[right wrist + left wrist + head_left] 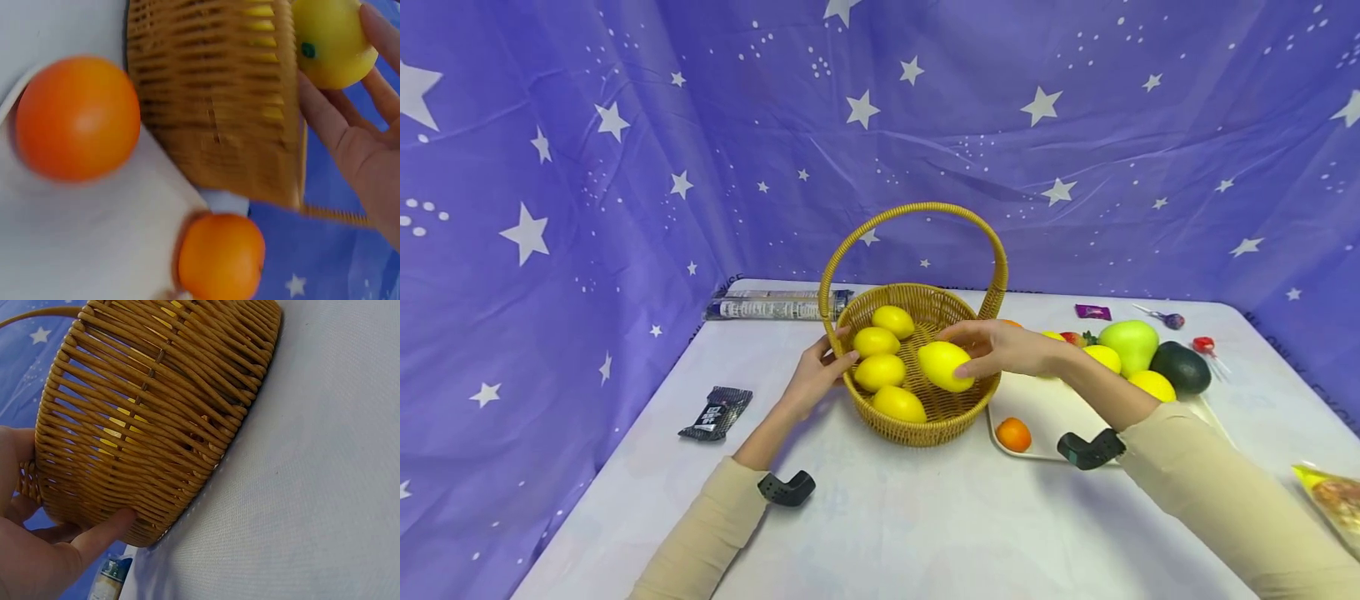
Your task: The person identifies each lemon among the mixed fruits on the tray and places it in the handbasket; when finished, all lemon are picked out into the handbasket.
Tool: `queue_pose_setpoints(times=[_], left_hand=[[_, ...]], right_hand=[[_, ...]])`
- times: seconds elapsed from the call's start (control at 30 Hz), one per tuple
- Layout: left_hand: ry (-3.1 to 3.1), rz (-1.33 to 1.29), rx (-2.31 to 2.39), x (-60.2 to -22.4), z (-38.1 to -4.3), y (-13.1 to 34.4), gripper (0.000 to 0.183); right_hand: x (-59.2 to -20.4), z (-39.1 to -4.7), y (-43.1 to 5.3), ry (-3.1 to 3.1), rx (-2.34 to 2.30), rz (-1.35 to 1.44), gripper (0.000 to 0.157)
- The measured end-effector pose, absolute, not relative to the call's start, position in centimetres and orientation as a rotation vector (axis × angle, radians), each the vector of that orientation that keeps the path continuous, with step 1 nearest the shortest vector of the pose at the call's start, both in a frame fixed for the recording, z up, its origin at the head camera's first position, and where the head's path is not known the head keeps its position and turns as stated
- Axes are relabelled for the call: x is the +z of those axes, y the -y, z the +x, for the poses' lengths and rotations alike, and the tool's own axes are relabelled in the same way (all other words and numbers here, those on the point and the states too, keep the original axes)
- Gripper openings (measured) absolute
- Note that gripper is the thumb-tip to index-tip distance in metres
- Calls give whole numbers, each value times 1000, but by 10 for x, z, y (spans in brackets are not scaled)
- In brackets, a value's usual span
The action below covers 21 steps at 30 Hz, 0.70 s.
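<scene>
I see the right hand [996,347] pinch a lemon [943,366] over the basket [917,432]; only the right wrist view shows its green spot [308,50]. The left hand [814,373] holds the basket's edge, and its wrist view shows the lemons inside [880,372] just as yellow bits, mostly hidden.

Starry backdrop [955,175], black packet [718,413] at left — yellow item [1335,500], perhaps a bag, far right.

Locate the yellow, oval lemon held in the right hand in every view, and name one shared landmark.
Head: the yellow, oval lemon is below and right of centre, in the right hand.
Left wrist: it cannot be picked out; only yellow patches show through the round, golden-brown woven basket.
Right wrist: the lemon, upper right.
Shared landmark: that basket.
</scene>
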<state>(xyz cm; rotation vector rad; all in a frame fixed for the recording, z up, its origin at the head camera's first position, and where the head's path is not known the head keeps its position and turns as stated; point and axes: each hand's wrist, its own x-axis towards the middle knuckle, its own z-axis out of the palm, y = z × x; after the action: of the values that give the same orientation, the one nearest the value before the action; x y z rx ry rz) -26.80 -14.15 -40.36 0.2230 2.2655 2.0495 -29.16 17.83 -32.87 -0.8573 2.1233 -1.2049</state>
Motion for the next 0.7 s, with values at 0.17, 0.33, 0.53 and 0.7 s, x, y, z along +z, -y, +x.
queue_pose_setpoints(times=[0.17,0.33,0.53,0.7], left_hand=[[-2258,217,2063,-404,-268,141,55],[-2250,223,2061,-404,-267,141,56],[-2253,224,2060,-404,-268,141,56],[-2251,221,2059,-405,-268,141,56]], right_hand=[[-339,-298,-154,-2152,-1103,-860,60],[-349,-305,-141,-2175,-1061,-799,59],[-355,-310,-137,-2137,-1082,-679,59],[-358,-313,-132,-2123,-1038,-599,57]])
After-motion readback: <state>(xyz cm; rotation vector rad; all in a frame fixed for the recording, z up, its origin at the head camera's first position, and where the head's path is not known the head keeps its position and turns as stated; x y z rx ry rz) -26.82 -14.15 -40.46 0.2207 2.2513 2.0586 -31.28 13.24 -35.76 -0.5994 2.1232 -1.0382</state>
